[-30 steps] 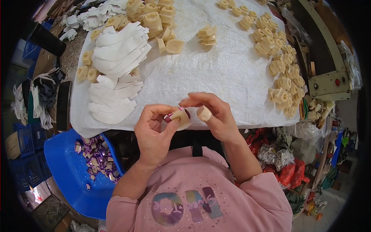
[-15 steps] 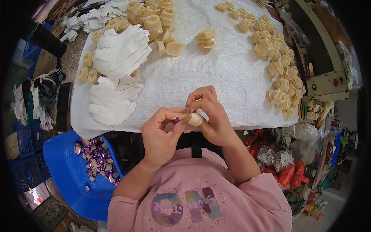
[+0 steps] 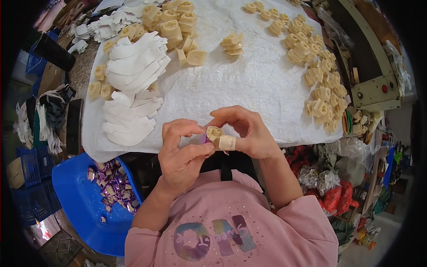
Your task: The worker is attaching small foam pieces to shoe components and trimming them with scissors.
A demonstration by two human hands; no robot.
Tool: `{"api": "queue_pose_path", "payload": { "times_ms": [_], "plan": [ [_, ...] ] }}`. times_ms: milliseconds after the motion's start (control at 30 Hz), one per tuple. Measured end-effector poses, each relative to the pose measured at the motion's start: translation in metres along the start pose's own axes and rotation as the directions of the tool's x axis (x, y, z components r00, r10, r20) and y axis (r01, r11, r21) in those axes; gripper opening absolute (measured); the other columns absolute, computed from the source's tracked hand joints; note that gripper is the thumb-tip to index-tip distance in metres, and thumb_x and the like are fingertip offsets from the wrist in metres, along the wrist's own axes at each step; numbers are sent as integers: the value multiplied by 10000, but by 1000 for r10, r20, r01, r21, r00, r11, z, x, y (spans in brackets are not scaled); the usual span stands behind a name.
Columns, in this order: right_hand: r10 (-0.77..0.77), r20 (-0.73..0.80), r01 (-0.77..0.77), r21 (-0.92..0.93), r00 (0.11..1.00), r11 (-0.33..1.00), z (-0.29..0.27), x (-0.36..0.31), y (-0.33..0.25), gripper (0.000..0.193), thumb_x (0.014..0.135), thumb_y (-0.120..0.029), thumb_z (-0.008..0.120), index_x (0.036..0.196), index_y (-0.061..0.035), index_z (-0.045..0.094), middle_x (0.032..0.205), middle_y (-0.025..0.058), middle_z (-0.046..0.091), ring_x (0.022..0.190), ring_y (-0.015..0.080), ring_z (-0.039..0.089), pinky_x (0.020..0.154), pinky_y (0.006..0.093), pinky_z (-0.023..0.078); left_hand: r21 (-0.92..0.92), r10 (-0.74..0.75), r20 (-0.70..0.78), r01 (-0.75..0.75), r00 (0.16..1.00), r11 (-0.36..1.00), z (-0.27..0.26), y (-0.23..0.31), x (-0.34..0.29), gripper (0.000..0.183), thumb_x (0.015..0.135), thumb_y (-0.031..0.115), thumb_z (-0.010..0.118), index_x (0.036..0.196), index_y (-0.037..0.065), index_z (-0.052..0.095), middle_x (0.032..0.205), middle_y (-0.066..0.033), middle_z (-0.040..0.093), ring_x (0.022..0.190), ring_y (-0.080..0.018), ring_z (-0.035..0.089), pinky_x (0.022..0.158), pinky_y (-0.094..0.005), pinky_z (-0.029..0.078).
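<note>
A small beige hollow plastic piece (image 3: 215, 132), apparently a shoe heel, is held over the table's front edge with its cavity facing up. A bit of purple (image 3: 205, 138) shows on its left side. My right hand (image 3: 253, 135) grips the piece between a curled index finger and the thumb; a pale band, seemingly tape (image 3: 227, 143), wraps the thumb. My left hand (image 3: 180, 151) has its thumb against the purple side, and its index finger reaches over near the top. The underside of the piece is hidden by the fingers.
White cut leather-like pieces (image 3: 133, 66) lie fanned on the white-sheeted table (image 3: 195, 89), beside piled beige heels (image 3: 171, 31). More heels (image 3: 322, 89) line the right side. A blue tub (image 3: 75, 200) holds purple foil-like scraps (image 3: 114, 187). A pale green machine (image 3: 376, 91) stands right.
The held piece has turned so its hollow faces up. My left fingers have opened a little, and my right index finger has shifted down and left. The view has moved slightly.
</note>
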State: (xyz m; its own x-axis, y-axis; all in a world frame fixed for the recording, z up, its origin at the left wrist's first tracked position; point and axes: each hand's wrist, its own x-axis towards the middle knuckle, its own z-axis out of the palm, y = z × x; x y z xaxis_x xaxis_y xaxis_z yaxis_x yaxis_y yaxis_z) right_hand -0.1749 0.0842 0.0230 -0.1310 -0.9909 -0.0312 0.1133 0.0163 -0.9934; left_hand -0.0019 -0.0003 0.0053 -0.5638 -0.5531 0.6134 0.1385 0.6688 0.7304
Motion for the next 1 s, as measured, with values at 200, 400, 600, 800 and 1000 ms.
{"api": "queue_pose_path", "payload": {
  "times_ms": [200,400,600,800,1000],
  "plan": [
    [-436,7,410,-350,900,842,2,1,0,482,673,-36,766,1115,-21,576,1003,89,651,916,219,595,855,343,449,-463,-298,193,355,935,812,-4,9,0,496,895,402,546,1211,20,545,1161,-127,527,1001,-203,506,828,-303,419],
    [-453,67,439,-408,889,800,17,-3,12,491,681,-72,749,1144,-92,587,1060,70,594,985,229,505,779,337,462,-622,-478,418,627,772,469,7,15,-4,502,939,195,362,1367,-36,235,1081,-128,495,924,-146,522,839,-278,422],
    [-151,-115,159,62,982,985,30,-6,9,261,830,-120,611,1086,-75,593,1039,66,519,940,160,534,499,228,517,-652,-425,375,561,824,510,13,12,-13,561,987,341,345,1383,-10,161,1036,-136,481,794,-142,535,680,-263,456],
    [-7,142,-29,255,990,966,25,10,5,112,886,-159,551,946,-65,558,981,71,528,658,100,585,358,187,464,-642,-360,242,427,901,637,22,25,-5,653,971,472,320,1365,-27,173,1081,-141,461,725,-114,520,569,-228,447],
    [-161,32,158,78,986,984,37,-2,28,155,911,-213,543,945,-62,553,1007,69,541,770,126,537,565,241,510,-443,-316,136,343,939,828,25,21,-12,604,986,427,290,1336,-61,222,1125,-145,439,741,-100,510,582,-224,446]
  ]
}}
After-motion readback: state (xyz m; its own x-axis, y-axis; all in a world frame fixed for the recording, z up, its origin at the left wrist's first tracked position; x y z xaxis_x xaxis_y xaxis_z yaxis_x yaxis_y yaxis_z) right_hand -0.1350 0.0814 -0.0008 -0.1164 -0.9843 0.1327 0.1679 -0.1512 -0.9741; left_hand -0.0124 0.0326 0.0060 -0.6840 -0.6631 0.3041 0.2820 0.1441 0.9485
